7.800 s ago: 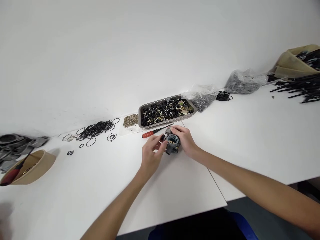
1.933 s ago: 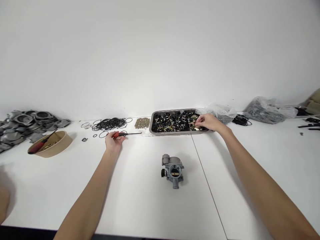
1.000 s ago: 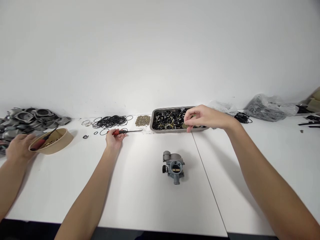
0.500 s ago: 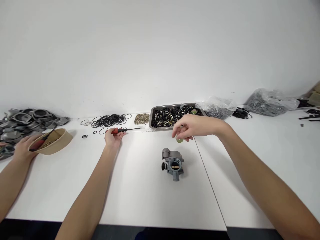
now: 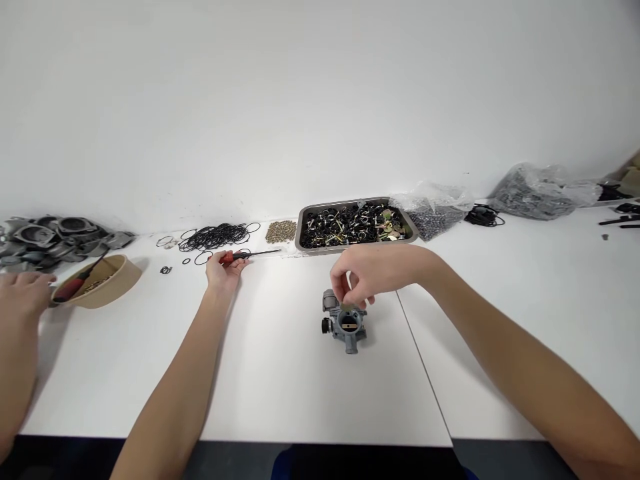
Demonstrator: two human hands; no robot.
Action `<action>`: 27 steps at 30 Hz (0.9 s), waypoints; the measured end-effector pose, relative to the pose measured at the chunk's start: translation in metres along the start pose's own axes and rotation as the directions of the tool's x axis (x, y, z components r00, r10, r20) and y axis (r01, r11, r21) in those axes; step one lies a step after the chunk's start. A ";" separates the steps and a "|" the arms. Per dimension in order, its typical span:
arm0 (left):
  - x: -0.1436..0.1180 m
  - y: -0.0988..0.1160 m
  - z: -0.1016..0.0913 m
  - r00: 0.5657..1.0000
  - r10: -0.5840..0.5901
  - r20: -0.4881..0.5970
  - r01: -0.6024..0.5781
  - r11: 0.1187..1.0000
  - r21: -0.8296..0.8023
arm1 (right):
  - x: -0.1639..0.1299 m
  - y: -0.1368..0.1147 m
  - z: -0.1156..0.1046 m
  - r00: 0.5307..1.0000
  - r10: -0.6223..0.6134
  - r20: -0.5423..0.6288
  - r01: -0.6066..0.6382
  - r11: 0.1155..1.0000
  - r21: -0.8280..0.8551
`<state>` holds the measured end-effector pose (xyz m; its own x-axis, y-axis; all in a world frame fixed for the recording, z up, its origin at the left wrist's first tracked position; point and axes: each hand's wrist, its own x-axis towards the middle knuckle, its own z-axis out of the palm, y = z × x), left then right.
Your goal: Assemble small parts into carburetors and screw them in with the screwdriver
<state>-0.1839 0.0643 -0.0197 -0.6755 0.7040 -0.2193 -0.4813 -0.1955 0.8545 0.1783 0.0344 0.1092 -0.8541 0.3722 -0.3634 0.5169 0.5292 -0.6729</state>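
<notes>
My right hand (image 5: 367,273) hovers over the carburetor body (image 5: 345,323) mid-tabletop (image 5: 280,380), fingers pinched on a small part, barely visible. Left hand (image 5: 223,270), fingers curled, grips the red-handled screwdriver (image 5: 245,255) beside the O-rings (image 5: 213,235). Parts tray (image 5: 300,233) beyond.

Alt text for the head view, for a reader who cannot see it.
The right hand lowers a small part onto a grey carburetor on a white table, while the left hand grips a red-handled screwdriver near a metal parts tray.

A plain white wall (image 5: 320,100) rises behind two white tables (image 5: 525,280) butted together, evenly lit.
</notes>
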 end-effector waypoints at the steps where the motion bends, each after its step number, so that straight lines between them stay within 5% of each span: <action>1: 0.000 0.000 0.000 1.000 0.001 0.004 -0.001 1.000 -0.001 | 0.001 -0.001 0.002 1.000 -0.017 -0.005 0.016 0.999 -0.031; 13: 0.000 0.000 0.000 1.000 -0.011 0.013 0.011 1.000 0.016 | 0.006 -0.012 0.022 0.999 0.040 -0.035 -0.047 0.972 -0.230; 27: 0.000 0.001 0.001 1.000 -0.011 0.019 0.010 0.999 0.031 | 0.009 -0.008 0.026 1.000 0.001 -0.008 -0.003 0.972 -0.235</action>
<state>-0.1837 0.0643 -0.0187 -0.6597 0.7187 -0.2198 -0.4704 -0.1667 0.8666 0.1649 0.0135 0.0943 -0.8532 0.3788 -0.3586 0.5184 0.6926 -0.5016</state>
